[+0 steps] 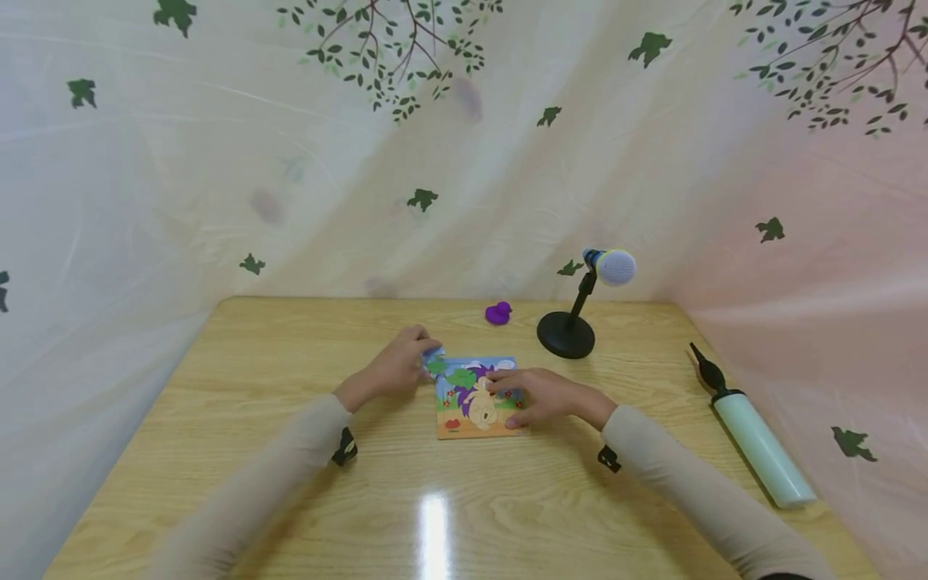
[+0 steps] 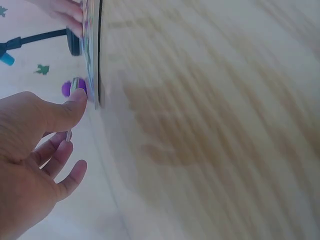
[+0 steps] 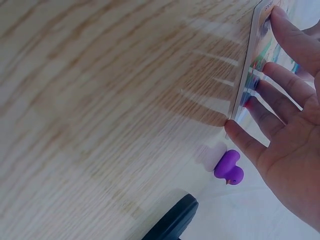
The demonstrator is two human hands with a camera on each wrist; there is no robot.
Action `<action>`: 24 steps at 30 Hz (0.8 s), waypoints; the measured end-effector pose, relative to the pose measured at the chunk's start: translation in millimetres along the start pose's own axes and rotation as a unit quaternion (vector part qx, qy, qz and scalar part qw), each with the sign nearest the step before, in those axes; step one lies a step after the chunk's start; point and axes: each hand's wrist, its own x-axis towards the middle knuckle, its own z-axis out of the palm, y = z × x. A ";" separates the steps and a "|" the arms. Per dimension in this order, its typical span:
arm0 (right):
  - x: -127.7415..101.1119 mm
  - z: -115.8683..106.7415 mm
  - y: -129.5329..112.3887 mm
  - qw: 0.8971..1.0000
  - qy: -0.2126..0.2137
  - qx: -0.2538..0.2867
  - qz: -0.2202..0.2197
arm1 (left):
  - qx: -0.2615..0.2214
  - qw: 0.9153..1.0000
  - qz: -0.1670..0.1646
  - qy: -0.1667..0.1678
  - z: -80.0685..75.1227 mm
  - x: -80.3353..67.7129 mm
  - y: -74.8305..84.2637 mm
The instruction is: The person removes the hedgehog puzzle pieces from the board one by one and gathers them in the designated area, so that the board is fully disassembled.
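Note:
A flat picture puzzle (image 1: pixel 474 423) lies on the table, showing a purple-haired cartoon figure on a blue, green and orange ground. At its upper left corner, my left hand (image 1: pixel 395 364) pinches a small blue-and-green puzzle piece (image 1: pixel 435 362) between thumb and fingers. The left wrist view shows that puzzle piece (image 2: pixel 75 84) edge-on, raised off the table. My right hand (image 1: pixel 545 395) rests on the puzzle's right side and covers part of the picture. In the right wrist view its fingers (image 3: pixel 280 100) are spread and fairly straight, touching the puzzle's surface and edge.
Behind the puzzle sits a purple toy duck (image 1: pixel 498 313). A microphone (image 1: pixel 612 267) on a round black stand (image 1: pixel 565 334) is to its right. Along the table's right edge lies a pale green hand pump (image 1: pixel 761 447) with a black nozzle. A leaf-printed curtain (image 1: pixel 326 201) hangs behind the table.

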 end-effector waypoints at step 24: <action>0.2 2.3 3.4 1.000 0.001 -0.003 -0.003 | 0.040 0.999 -0.035 0.013 -90.5 -102.7 -100.3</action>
